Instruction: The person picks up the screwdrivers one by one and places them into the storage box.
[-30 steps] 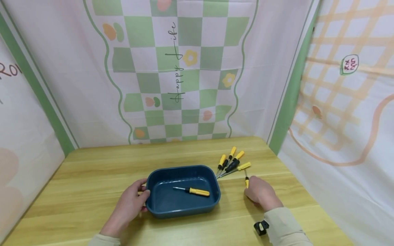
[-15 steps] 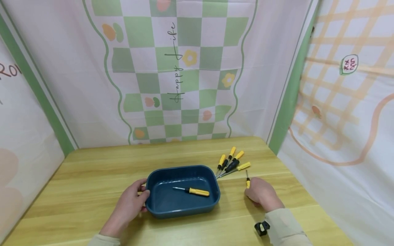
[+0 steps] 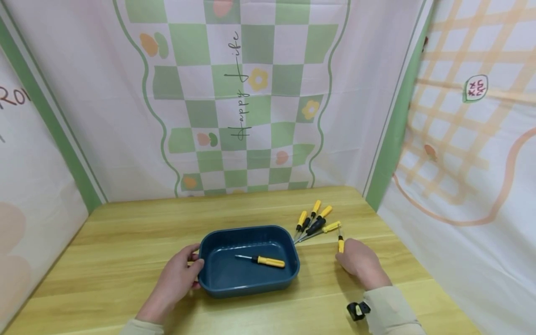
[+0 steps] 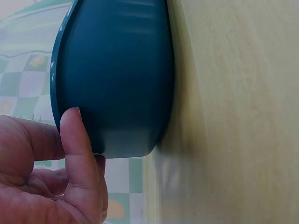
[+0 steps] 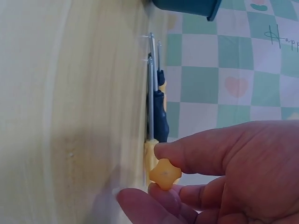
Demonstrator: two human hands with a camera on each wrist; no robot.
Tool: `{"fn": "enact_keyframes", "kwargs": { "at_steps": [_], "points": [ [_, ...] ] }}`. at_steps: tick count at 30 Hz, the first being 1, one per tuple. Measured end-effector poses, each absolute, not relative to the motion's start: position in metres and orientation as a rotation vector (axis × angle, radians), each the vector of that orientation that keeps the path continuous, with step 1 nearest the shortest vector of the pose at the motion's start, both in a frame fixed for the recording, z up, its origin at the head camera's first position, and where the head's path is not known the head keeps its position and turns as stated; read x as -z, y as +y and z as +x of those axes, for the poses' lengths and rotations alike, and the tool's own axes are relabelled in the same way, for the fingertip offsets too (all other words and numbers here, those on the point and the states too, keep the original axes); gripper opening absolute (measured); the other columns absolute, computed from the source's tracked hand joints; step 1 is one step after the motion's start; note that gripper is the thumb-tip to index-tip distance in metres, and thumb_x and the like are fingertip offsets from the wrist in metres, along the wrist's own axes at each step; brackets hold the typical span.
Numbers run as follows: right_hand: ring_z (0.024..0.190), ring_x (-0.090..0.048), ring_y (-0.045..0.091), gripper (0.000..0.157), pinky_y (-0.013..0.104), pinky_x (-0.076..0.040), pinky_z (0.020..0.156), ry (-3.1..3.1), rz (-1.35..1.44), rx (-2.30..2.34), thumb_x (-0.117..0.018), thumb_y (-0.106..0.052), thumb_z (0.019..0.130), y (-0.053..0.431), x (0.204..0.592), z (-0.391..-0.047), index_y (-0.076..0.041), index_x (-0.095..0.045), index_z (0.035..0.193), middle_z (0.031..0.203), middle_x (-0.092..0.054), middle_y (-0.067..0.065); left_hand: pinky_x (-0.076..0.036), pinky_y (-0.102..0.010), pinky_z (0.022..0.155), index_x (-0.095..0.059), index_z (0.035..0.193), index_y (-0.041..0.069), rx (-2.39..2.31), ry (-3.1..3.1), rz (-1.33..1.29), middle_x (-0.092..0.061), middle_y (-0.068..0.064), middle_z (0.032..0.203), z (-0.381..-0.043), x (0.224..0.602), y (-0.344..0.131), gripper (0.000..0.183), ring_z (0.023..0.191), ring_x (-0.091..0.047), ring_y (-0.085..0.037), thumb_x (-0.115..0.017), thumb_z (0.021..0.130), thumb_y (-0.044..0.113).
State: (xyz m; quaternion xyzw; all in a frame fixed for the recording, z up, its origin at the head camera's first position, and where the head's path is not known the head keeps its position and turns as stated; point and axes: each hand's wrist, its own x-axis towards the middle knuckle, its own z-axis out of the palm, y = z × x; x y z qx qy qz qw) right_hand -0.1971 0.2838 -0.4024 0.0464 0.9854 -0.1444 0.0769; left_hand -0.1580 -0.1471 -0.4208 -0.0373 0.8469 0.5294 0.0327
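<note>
My left hand (image 3: 177,274) grips the left end of a dark blue rectangular tray (image 3: 219,277), with its thumb and fingers at the end wall. In the left wrist view those fingers (image 4: 78,154) lie against the tray wall (image 4: 117,74). Inside the tray is a yellow-handled screwdriver (image 3: 271,262) with a black collar. To the right of the tray, my right hand (image 3: 361,263) pinches another yellow-handled screwdriver (image 3: 341,244) by its handle, shaft pointing away from me. The right wrist view looks at its handle end (image 5: 165,174) between thumb and fingers.
Several yellow-handled and black-handled screwdrivers (image 3: 316,226) lie fanned out by the tray's back right corner, shafts toward it. The wooden table (image 3: 138,232) runs back to a patterned cloth wall (image 3: 259,111). A black clip-like piece (image 3: 358,311) sits by the right sleeve.
My right hand has shifted slightly to the right with the screwdriver, whose tip now reaches close to the nearest yellow handle in the pile. The left hand and tray have stayed put.
</note>
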Motion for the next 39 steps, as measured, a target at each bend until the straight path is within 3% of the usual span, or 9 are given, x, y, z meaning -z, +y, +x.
{"fn": "enact_keyframes", "kwargs": {
  "at_steps": [13, 19, 23, 32, 39],
  "points": [
    [0.069, -0.055, 0.023, 0.022, 0.036, -0.046, 0.059, 3.042, 0.070, 0.574, -0.060, -0.018, 0.095, 0.282, 0.400, -0.199, 0.003, -0.064, 0.100, 0.082, -0.062, 0.009, -0.061, -0.032, 0.059, -0.045, 0.154, 0.002, -1.627, 2.609, -0.116, -0.057, -0.021, 0.131, -0.157, 0.420, -0.147, 0.051, 0.074, -0.062, -0.019, -0.056, 0.105, 0.011],
    [0.080, -0.062, 0.024, 0.034, 0.045, -0.055, 0.073, 3.049, 0.019, 0.660, -0.063, -0.020, 0.097, 0.280, 0.399, -0.202, 0.006, -0.063, 0.118, 0.097, -0.069, 0.014, -0.061, -0.032, 0.058, -0.047, 0.153, 0.002, -1.638, 2.611, -0.120, -0.058, -0.021, 0.129, -0.157, 0.420, -0.146, 0.050, 0.074, -0.061, -0.019, -0.056, 0.105, 0.011],
    [0.087, -0.065, 0.026, 0.034, 0.048, -0.056, 0.079, 3.058, -0.027, 0.716, -0.064, -0.020, 0.097, 0.277, 0.397, -0.203, 0.003, -0.063, 0.121, 0.102, -0.071, 0.015, -0.061, -0.032, 0.058, -0.047, 0.153, 0.002, -1.648, 2.609, -0.122, -0.058, -0.021, 0.129, -0.157, 0.421, -0.146, 0.050, 0.074, -0.061, -0.019, -0.056, 0.104, 0.010],
    [0.081, -0.062, 0.020, 0.038, 0.040, -0.053, 0.073, 3.089, -0.093, 0.793, -0.065, -0.021, 0.097, 0.268, 0.390, -0.202, 0.005, -0.062, 0.125, 0.100, -0.072, 0.011, -0.061, -0.032, 0.057, -0.047, 0.152, 0.001, -1.664, 2.603, -0.120, -0.058, -0.020, 0.129, -0.157, 0.421, -0.146, 0.050, 0.072, -0.061, -0.020, -0.057, 0.105, 0.010],
    [0.091, -0.066, 0.027, 0.036, 0.049, -0.057, 0.081, 3.109, -0.155, 0.807, -0.064, -0.021, 0.098, 0.263, 0.385, -0.201, 0.003, -0.062, 0.125, 0.110, -0.071, 0.017, -0.061, -0.031, 0.057, -0.048, 0.152, 0.002, -1.672, 2.598, -0.124, -0.058, -0.019, 0.127, -0.158, 0.422, -0.146, 0.049, 0.072, -0.060, -0.020, -0.058, 0.105, 0.010]
  ]
}}
